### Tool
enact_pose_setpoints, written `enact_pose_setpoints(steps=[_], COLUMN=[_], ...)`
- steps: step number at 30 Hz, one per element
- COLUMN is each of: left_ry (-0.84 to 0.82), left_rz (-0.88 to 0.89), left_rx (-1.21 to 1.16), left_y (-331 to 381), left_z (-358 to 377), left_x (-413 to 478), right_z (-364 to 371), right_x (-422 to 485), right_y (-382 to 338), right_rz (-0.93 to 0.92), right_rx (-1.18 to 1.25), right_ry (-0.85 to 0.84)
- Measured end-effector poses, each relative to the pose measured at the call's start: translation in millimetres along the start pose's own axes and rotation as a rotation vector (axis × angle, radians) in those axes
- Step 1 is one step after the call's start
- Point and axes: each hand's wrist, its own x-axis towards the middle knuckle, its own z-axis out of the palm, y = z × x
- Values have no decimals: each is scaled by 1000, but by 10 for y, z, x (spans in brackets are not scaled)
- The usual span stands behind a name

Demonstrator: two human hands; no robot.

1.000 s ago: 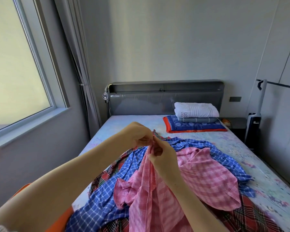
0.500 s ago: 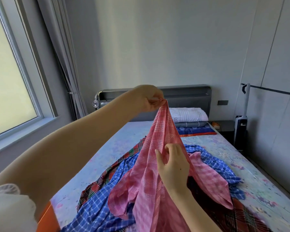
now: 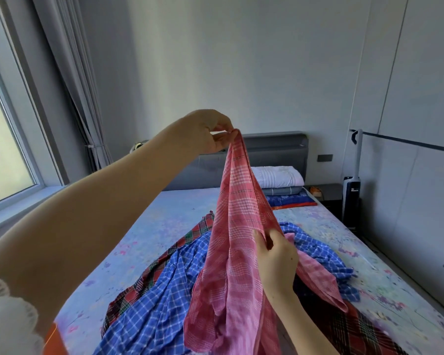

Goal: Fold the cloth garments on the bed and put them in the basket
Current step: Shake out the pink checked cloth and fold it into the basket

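A pink checked garment (image 3: 237, 226) hangs stretched up from the pile on the bed (image 3: 149, 226). My left hand (image 3: 205, 131) pinches its top end high above the bed. Lower down, my right hand (image 3: 274, 257) grips the garment's right edge. Under it lie a blue checked garment (image 3: 169, 285) and a red tartan garment (image 3: 354, 329). An orange object (image 3: 53, 340), perhaps the basket, shows at the bottom left edge, mostly hidden by my left arm.
Folded bedding, a white quilt (image 3: 277, 175) on a blue and orange cloth (image 3: 290, 201), lies by the grey headboard (image 3: 269, 155). A window and curtain (image 3: 69, 80) are on the left. A bedside table (image 3: 326, 189) and a white appliance (image 3: 353, 196) stand on the right.
My left hand has lifted the pink garment's end from the pile up to headboard height. My right hand slid down its edge. The view tilted upward.
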Motion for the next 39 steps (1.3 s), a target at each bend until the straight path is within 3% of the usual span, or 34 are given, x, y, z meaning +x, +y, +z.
enact_pose_setpoints(steps=[2, 8, 11, 14, 16, 17, 19, 22, 26, 28, 33, 39], left_ry=[0, 215, 435, 397, 387, 392, 245, -22, 74, 28, -4, 54], left_rz=[-30, -72, -9, -41, 123, 285, 583, 690, 680, 693, 782, 903], left_rx=[-147, 22, 356, 835, 1192, 1222, 1072, 1021, 930, 961, 935, 720], left_y=[-30, -421, -822, -1101, -1221, -1279, -1411, -1592, -1602, -1546, -1297, -557], left_z=[-116, -828, -1466, -1888, -1965, -1914, -1674, -1321, -1268, -1220, -912, -625], left_x=[69, 307, 470, 439, 342, 237, -53, -261, -57, 50, 226, 500], right_z=[7, -31, -49, 86, 206, 272, 373, 465, 388, 342, 414, 395], right_x=[-18, 206, 371, 450, 459, 455, 435, 407, 423, 408, 180, 119], right_y=[47, -2, -275, -583, -738, -796, -905, -1039, -1042, -940, -522, -243], right_rz=[32, 314, 235, 126, 74, 48, 8, -5, -20, -7, 117, 312], right_rx=[19, 208, 223, 137, 110, 106, 109, 142, 97, 65, -80, 19], right_ry=[-47, -79, -139, -296, -373, -400, -441, -471, -512, -527, -372, -273])
